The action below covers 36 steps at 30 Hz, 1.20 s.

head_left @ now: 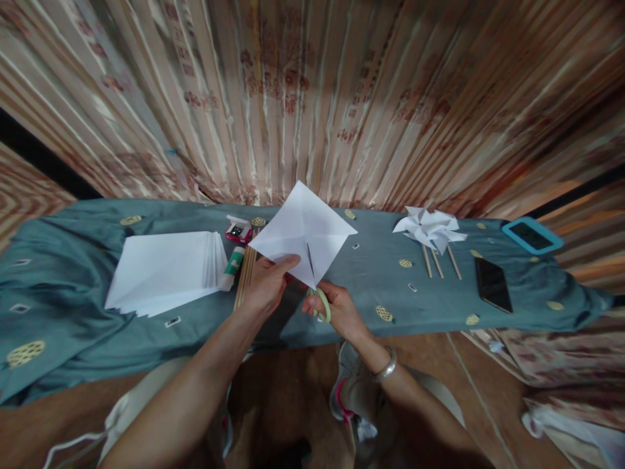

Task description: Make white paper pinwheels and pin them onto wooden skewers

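Observation:
My left hand (266,283) pinches the lower left edge of a white square sheet of paper (305,228), held up like a diamond above the table. My right hand (336,309) is closed on green-handled scissors (319,299), whose blades point up into the sheet's bottom corner along a crease. A silver bangle (385,368) sits on my right wrist. Both hands hover over the near edge of the teal cloth-covered table (73,299).
A stack of white paper (166,267) lies at left, with a glue stick (232,267), wooden sticks (244,283) and a small pink object (238,230) beside it. Finished paper pinwheels on sticks (432,231), a dark phone (493,283) and a blue-framed device (532,236) lie at right. Curtains hang behind.

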Motion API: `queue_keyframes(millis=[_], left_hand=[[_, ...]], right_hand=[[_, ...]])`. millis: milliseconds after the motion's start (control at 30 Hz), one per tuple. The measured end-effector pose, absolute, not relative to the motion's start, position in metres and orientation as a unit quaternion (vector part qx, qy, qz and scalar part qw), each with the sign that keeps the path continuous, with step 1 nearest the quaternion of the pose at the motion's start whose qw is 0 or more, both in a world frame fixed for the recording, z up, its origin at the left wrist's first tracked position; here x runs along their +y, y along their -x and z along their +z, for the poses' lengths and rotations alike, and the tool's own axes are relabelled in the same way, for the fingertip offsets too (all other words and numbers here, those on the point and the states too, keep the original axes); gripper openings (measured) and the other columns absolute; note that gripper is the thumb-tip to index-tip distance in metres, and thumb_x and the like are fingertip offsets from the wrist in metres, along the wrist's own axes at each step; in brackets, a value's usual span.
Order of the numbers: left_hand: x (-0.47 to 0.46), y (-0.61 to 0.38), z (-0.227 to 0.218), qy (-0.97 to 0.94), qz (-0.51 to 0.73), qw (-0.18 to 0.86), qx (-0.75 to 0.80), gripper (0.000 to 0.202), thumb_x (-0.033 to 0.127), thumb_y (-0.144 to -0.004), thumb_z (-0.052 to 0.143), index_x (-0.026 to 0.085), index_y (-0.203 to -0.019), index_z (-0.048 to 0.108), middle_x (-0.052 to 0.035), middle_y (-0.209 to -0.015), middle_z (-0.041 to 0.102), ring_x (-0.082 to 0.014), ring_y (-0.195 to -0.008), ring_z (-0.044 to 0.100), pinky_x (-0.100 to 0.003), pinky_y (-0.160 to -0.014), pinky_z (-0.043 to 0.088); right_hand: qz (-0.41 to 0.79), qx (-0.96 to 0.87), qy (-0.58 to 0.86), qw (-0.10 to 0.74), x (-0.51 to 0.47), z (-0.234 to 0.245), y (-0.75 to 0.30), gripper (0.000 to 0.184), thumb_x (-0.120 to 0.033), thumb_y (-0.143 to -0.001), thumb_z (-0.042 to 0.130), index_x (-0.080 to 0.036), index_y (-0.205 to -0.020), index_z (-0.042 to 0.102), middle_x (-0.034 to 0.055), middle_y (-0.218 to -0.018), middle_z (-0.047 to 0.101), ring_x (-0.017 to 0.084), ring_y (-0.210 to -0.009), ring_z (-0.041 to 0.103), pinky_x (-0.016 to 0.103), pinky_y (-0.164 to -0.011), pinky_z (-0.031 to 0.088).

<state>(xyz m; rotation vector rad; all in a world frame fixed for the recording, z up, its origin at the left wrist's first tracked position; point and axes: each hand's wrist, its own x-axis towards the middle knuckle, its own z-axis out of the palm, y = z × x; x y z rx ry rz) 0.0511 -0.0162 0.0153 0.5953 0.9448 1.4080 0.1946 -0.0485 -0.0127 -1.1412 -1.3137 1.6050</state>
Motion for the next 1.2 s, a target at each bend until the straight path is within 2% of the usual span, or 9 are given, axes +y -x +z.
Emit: queue_keyframes(millis=[133, 300, 600, 767, 933, 1000, 1100, 1200], left_hand=[[-0.018, -0.052, 0.015, -0.264, 0.605, 0.628, 0.412, 0.024, 0.022, -0.054, 0.081, 0.020, -0.073, 0.066, 0.0003, -0.069, 0.070, -0.0155, -0.057, 0.062, -0.025, -0.049, 0.048], [-0.015, -0.053, 0.016, -0.245, 0.627, 0.617, 0.408, 0.026, 0.019, -0.050, 0.082, 0.019, -0.071, 0.066, 0.0004, -0.074, 0.072, -0.0151, -0.065, 0.065, -0.025, -0.060, 0.051], [-0.017, -0.056, 0.015, -0.244, 0.606, 0.632, 0.417, 0.030, 0.019, -0.050, 0.082, 0.017, -0.075, 0.065, 0.0011, -0.066, 0.067, -0.0153, -0.058, 0.061, -0.027, -0.055, 0.048], [-0.019, -0.058, 0.016, -0.243, 0.609, 0.629, 0.418, 0.031, 0.020, -0.050, 0.083, 0.017, -0.075, 0.065, -0.0004, -0.072, 0.070, -0.0158, -0.061, 0.063, -0.027, -0.058, 0.051], [-0.017, -0.051, 0.016, -0.263, 0.603, 0.636, 0.405, 0.035, 0.025, -0.055, 0.085, 0.017, -0.084, 0.068, -0.0038, -0.084, 0.074, -0.0183, -0.071, 0.067, -0.027, -0.060, 0.054], [-0.012, -0.043, 0.017, -0.266, 0.610, 0.621, 0.415, 0.039, 0.029, -0.057, 0.085, 0.016, -0.090, 0.070, -0.0058, -0.090, 0.075, -0.0196, -0.079, 0.069, -0.028, -0.066, 0.055], [-0.004, -0.028, 0.019, -0.283, 0.638, 0.556, 0.451, 0.049, 0.031, -0.051, 0.088, 0.018, -0.096, 0.072, -0.0058, -0.097, 0.075, -0.0209, -0.087, 0.069, -0.029, -0.075, 0.054], [0.000, -0.014, 0.019, -0.371, 0.611, 0.510, 0.479, 0.046, 0.032, -0.048, 0.090, 0.019, -0.090, 0.076, -0.0050, -0.090, 0.075, -0.0218, -0.084, 0.068, -0.030, -0.077, 0.052]], right_hand=[[0.631, -0.506, 0.446, 0.384, -0.048, -0.013, -0.195, 0.045, -0.059, -0.061, 0.080, -0.018, -0.074, 0.067, -0.0013, -0.055, 0.064, 0.010, -0.048, 0.053, 0.021, -0.046, 0.041], [0.635, -0.494, 0.449, 0.388, -0.048, -0.015, -0.193, 0.047, -0.061, -0.061, 0.080, -0.018, -0.076, 0.067, -0.0013, -0.054, 0.063, 0.010, -0.048, 0.053, 0.021, -0.047, 0.042], [0.631, -0.486, 0.467, 0.384, -0.047, -0.012, -0.194, 0.049, -0.062, -0.057, 0.081, -0.017, -0.061, 0.063, -0.0012, -0.051, 0.061, 0.009, -0.045, 0.051, 0.021, -0.045, 0.040], [0.620, -0.486, 0.467, 0.402, -0.047, -0.015, -0.194, 0.049, -0.063, -0.058, 0.079, -0.017, -0.064, 0.065, 0.0024, -0.057, 0.066, 0.010, -0.048, 0.054, 0.022, -0.046, 0.042], [0.624, -0.496, 0.458, 0.394, -0.045, -0.012, -0.198, 0.047, -0.061, -0.061, 0.079, -0.016, -0.067, 0.065, 0.0007, -0.053, 0.064, 0.010, -0.047, 0.053, 0.022, -0.046, 0.042], [0.632, -0.498, 0.454, 0.382, -0.042, -0.010, -0.203, 0.047, -0.060, -0.060, 0.080, -0.016, -0.068, 0.065, -0.0003, -0.052, 0.063, 0.010, -0.046, 0.053, 0.022, -0.046, 0.042], [0.651, -0.508, 0.443, 0.350, -0.039, -0.006, -0.214, 0.048, -0.060, -0.058, 0.081, -0.016, -0.068, 0.065, -0.0010, -0.052, 0.063, 0.009, -0.047, 0.052, 0.022, -0.047, 0.041], [0.672, -0.514, 0.432, 0.311, -0.040, -0.005, -0.224, 0.048, -0.060, -0.058, 0.082, -0.016, -0.066, 0.065, -0.0011, -0.053, 0.063, 0.008, -0.047, 0.050, 0.021, -0.047, 0.040]])
